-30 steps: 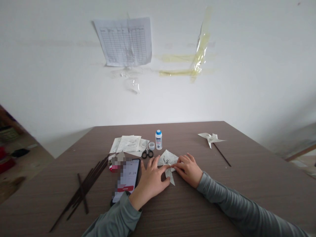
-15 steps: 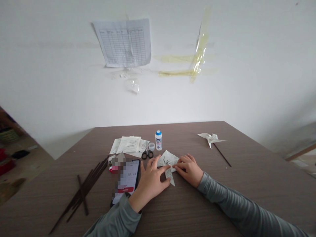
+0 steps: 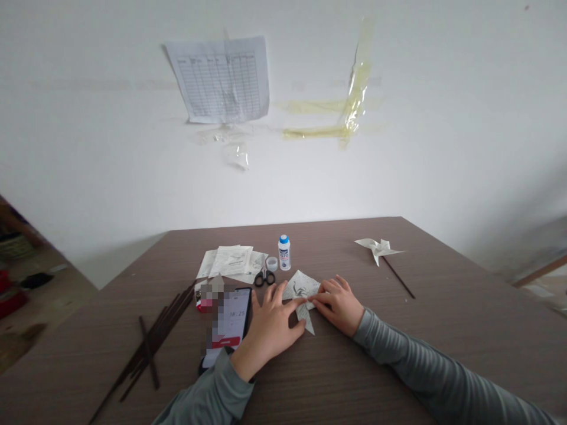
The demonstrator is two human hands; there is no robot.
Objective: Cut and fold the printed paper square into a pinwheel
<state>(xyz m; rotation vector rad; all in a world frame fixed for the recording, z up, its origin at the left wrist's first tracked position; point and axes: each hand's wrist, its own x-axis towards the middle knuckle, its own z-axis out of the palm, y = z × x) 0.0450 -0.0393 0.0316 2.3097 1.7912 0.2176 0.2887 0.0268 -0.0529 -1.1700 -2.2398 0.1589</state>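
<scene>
A printed paper pinwheel (image 3: 299, 284), partly folded, lies on the table with dark line drawings and small print on it. My left hand (image 3: 268, 327) has its fingers spread. Its index fingertip presses near the paper's middle, and the thumb touches the lower pointed blade. From the other side, my right hand (image 3: 337, 302) is closed, with thumb and index finger pinching the paper near the centre. The fingers hide the exact fold and the right part of the paper. Just beyond stand a white glue bottle (image 3: 284, 255) with a blue cap and black-handled scissors (image 3: 264, 277).
A finished pinwheel (image 3: 379, 249) on a dark stick lies back right. Paper sheets (image 3: 233, 260) and a small clear cap (image 3: 271, 263) are back left. A phone (image 3: 230, 324) lies beside my left wrist, several dark sticks (image 3: 155, 336) further left. A white wall (image 3: 283, 183) rises behind the table.
Both hands stay almost still on the paper, with only a tiny shift. The view has tilted very slightly, and the phone's timer has advanced.
</scene>
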